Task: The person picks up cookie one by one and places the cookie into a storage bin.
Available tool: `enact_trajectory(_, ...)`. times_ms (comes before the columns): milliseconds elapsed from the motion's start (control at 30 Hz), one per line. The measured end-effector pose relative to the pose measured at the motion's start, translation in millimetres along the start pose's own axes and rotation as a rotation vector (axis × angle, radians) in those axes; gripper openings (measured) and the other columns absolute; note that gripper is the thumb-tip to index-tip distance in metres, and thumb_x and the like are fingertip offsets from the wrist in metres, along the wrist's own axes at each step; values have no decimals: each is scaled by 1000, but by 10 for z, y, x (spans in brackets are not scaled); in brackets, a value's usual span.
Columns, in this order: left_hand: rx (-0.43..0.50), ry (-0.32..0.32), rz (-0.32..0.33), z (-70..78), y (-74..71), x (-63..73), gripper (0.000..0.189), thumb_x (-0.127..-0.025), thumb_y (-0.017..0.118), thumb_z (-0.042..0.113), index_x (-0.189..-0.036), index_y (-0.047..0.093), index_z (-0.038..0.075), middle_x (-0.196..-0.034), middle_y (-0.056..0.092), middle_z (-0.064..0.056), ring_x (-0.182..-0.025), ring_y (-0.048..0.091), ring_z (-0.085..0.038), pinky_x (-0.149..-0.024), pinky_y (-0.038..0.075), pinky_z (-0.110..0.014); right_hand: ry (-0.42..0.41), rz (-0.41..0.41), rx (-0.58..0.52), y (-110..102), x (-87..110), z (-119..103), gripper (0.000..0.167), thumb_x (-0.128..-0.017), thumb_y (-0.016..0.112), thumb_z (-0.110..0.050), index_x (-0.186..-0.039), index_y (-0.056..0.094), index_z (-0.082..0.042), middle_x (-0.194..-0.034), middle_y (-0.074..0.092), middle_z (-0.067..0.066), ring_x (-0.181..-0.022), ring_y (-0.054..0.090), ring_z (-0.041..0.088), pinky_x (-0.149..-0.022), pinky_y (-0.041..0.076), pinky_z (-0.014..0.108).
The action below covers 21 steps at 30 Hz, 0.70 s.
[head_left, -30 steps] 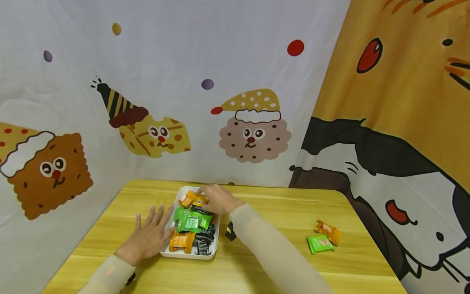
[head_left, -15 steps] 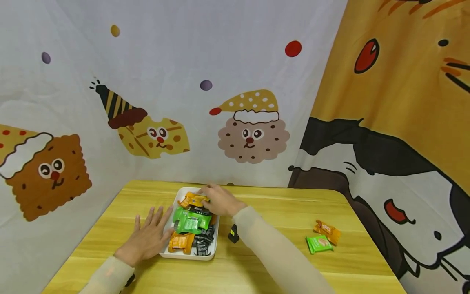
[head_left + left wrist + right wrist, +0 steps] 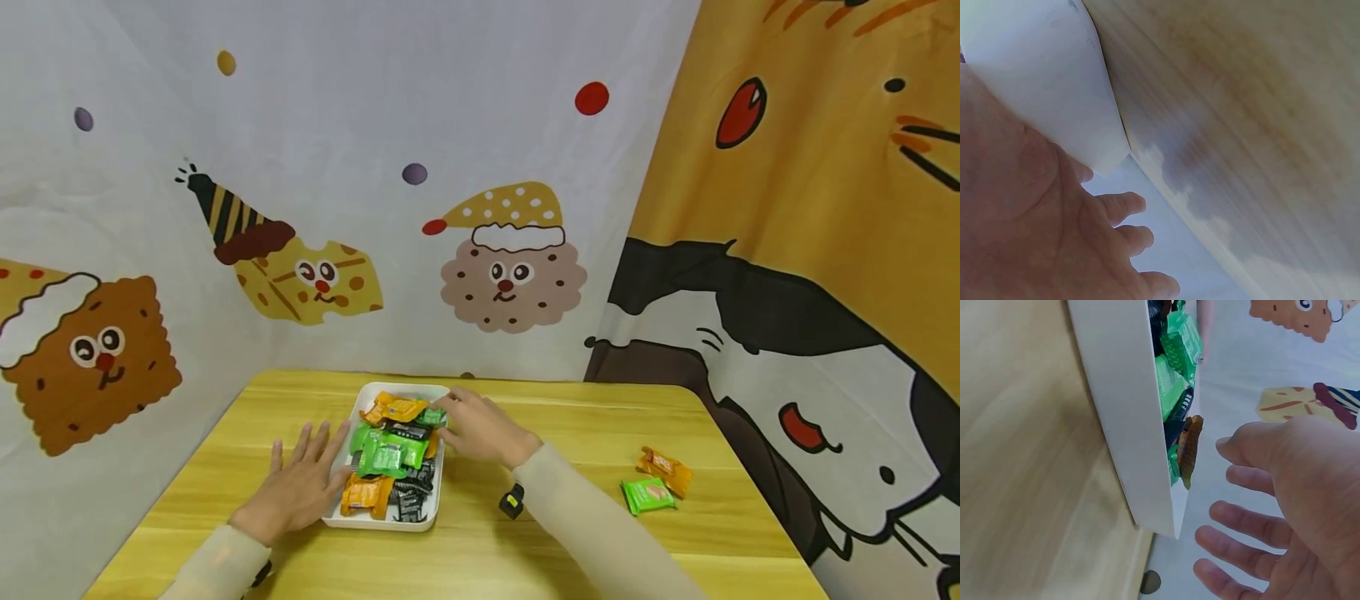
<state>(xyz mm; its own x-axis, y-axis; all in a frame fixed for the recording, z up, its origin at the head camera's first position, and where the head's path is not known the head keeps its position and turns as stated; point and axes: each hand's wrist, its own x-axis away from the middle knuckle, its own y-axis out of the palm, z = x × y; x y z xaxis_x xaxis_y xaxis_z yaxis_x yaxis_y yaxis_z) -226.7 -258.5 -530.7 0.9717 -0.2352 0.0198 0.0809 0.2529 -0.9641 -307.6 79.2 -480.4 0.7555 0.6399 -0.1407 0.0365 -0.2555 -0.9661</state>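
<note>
A white rectangular tray (image 3: pixel 378 524) holds several wrapped snack packets. Bright green ones (image 3: pixel 384 456) lie mid-tray, with orange packets (image 3: pixel 399 408) at the far end and another orange packet (image 3: pixel 365 494) at the near left. Black packets (image 3: pixel 410 504) fill the near right. My left hand (image 3: pixel 294 490) rests against the tray's left side, fingers straight and spread. Just by the far right rim is my right hand (image 3: pixel 483 427); the right wrist view shows its fingers (image 3: pixel 1244 522) apart with nothing held. Beside it a dark green packet (image 3: pixel 431 417) lies in the tray.
On the table's right side lie an orange packet (image 3: pixel 665 472) and a green packet (image 3: pixel 648 497), close together. Behind the wooden table (image 3: pixel 547 517) hangs a cloth (image 3: pixel 337 125) printed with cartoon figures.
My right hand has let go of an orange packet at the tray's far end and drawn right to the rim, uncovering the dark green packet. My left hand stays at the tray's side.
</note>
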Motion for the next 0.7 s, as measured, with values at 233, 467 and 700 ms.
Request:
enact_trajectory(233,-2,-4,-3,0,-16,26,77,-124,47,51,-187,22,13,-191,21,-32,-177,16,-64,-134,8,-95,33,-3,12,-56,401,85,48,-115,77,-30,-160,70,-14,-151,74,9,-129,76,25,-110,68,44)
enact_trajectory(467,-2,-8,2,-1,-37,20,77,-124,48,50,-187,23,13,-191,22,-33,-176,17,-64,-134,8,-96,80,24,-3,-141,787,275,48,-113,81,-28,-158,72,-13,-150,74,11,-123,78,28,-100,69,50)
enact_trajectory(700,-15,2,-7,-1,-14,21,77,-125,46,51,-188,21,13,-191,20,-32,-177,15,-64,-134,6,-94,160,76,-11,-179,1238,560,47,-110,84,-23,-155,73,-12,-146,75,11,-126,77,30,-103,69,54)
